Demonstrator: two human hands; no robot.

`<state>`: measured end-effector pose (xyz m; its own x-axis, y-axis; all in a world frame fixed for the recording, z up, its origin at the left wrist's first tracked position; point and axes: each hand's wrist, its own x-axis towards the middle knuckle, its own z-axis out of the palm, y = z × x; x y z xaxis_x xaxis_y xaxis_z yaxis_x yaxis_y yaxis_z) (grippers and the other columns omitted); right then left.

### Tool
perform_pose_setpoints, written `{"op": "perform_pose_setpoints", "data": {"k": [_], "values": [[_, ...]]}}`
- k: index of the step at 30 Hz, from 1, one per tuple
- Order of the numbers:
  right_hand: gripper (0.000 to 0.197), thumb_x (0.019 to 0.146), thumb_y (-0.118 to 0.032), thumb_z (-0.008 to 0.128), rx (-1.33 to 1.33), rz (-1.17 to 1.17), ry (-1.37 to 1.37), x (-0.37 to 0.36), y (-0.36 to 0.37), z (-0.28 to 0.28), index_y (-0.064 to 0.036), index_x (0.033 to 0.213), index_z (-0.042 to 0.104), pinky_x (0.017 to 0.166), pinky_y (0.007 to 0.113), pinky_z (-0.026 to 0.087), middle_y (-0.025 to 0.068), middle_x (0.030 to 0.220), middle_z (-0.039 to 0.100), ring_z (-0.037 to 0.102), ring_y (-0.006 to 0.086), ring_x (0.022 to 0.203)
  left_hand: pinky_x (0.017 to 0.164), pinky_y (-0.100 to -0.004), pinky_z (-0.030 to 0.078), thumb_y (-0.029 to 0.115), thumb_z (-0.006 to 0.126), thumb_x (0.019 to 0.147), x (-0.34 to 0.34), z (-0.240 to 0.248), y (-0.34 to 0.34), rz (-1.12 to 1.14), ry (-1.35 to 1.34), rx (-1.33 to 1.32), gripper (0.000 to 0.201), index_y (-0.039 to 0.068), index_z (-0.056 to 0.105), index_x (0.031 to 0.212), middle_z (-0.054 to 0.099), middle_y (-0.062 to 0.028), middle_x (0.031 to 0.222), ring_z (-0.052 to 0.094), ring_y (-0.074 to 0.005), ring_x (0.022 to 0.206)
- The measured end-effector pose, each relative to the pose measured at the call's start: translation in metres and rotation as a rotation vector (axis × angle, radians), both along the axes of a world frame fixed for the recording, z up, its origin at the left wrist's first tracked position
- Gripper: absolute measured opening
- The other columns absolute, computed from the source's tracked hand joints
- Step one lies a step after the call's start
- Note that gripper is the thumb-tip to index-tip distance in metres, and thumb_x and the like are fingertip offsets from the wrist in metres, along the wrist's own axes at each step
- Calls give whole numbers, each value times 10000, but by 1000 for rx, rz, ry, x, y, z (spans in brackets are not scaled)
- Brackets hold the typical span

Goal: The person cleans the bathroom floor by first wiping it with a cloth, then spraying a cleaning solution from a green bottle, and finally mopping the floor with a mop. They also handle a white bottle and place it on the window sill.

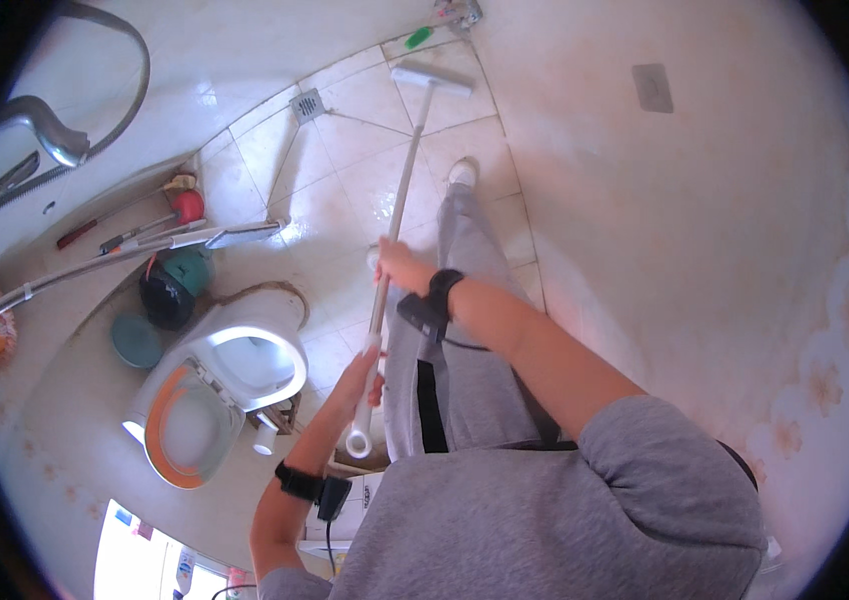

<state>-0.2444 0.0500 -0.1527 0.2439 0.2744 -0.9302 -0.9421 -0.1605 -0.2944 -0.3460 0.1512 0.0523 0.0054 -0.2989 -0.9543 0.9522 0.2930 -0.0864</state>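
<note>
- The person stands on the pale tiled floor [357, 165] holding a long white squeegee [407, 172] that slants up and away from the body.
- Left hand [357, 380]: wrapped around the squeegee near its lower end, fingers curled on the thick white grip, just above the round tip.
- Right hand [403, 266]: closed around the pole farther up, well apart from the left hand, knuckles upward.
- The squeegee's wide white head [432, 79] is at the far part of the floor, near the corner; I can't tell how firmly it presses on the tiles.
- Near that head lies a small green object [419, 38], and to its left a square metal drain [308, 106].
- One white shoe [463, 172] shows plainly, to the right of the pole.
- Left of the person is the toilet [299, 375], its orange-edged lid [159, 440] tipped back.
- Beyond it I see a black bag [165, 298] against a teal bucket [188, 268], with a red plunger [188, 207] by the wall.
- Both wrists wear black straps [445, 286].
</note>
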Motion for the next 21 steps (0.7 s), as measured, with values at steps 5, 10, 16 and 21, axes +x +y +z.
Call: {"op": "perform_pose_setpoints", "data": {"k": [5, 10, 16, 21], "values": [[634, 871, -567, 263, 243, -44, 408, -14, 4, 12, 24, 1002, 452, 740, 392, 497, 186, 881, 564, 598, 275, 813, 408, -248, 385, 442, 439, 871, -34, 6, 30, -110, -54, 156, 410, 68, 453, 1039, 446, -5, 619, 433, -102, 459], [604, 892, -525, 251, 194, 270, 148, 22, -73, -22, -7, 1147, 425, 779, 404, 467, 182, 1012, 565, 587, 284, 866, 459, -290, 475, 317, 559, 824, -46, -45, 78, -531, -70, 287, 353, 7, 443, 946, 541, -82, 710, 548, -148, 543], [344, 857, -326, 383, -3, 266, 123, 32, -139, -27, -48, 1027, 491, 693, 356, 466, 104, 867, 598, 585, 215, 772, 574, -409, 483, 257, 574, 764, -69, -68, 103, -989, -356, 714, 358, 52, 432, 1021, 588, -163, 709, 604, -295, 675], [264, 839, -237, 429, -2, 289, 121, 39, -123, -24, -55, 1015, 504, 635, 346, 476, 94, 832, 610, 589, 193, 717, 661, -435, 469, 275, 540, 792, -4, -1, 117, -1410, -428, 1080, 352, 109, 460, 1092, 581, -150, 883, 590, -336, 781]]}}
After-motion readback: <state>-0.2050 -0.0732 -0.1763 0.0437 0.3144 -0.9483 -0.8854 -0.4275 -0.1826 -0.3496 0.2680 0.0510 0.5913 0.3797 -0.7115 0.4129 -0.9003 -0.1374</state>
